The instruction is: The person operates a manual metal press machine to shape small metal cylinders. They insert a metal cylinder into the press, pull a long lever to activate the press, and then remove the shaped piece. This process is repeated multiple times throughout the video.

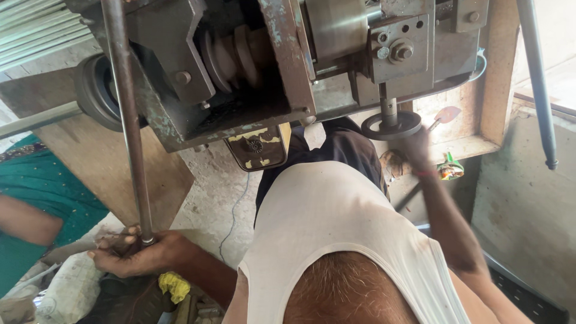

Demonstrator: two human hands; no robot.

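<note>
My left hand [135,255] is closed around the lower end of a long grey metal rod [126,120], which runs up past the front of a worn green-grey machine [240,72]. My right hand [414,150] is stretched forward and blurred. It is at the right rim of a small dark round handwheel [393,126] that hangs on a shaft under the machine. The blur hides whether its fingers grip the wheel. My white undershirt [336,222] fills the lower middle.
A person in green cloth [42,186] sits at the left, one arm showing. A yellow rag [174,285] lies by my left wrist. A second grey pole [537,84] hangs at the right, before a concrete wall [528,210]. Metal sheets [36,30] are stacked top left.
</note>
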